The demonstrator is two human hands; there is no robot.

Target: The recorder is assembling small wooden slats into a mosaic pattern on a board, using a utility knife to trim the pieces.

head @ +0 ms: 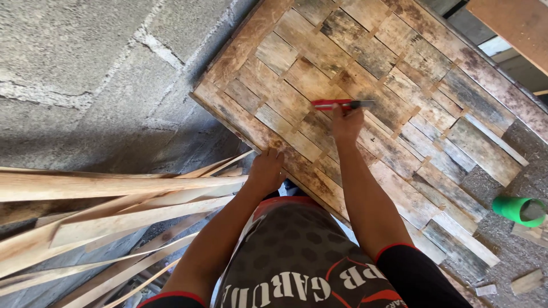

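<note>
A large woven panel [399,74] of flat, weathered wooden strips leans in front of me. My right hand [346,124] grips a red-handled utility knife [341,104], held level against the weave near the panel's middle. My left hand [266,170] rests on the panel's near edge with its fingers curled over the border strip.
A pile of long pale wooden slats [108,211] lies at the left, by a grey block wall [80,74]. A green cylinder [518,209] lies at the right on gritty ground. Small wood offcuts [526,281] are scattered at the lower right. A wooden plank [514,28] crosses the top right.
</note>
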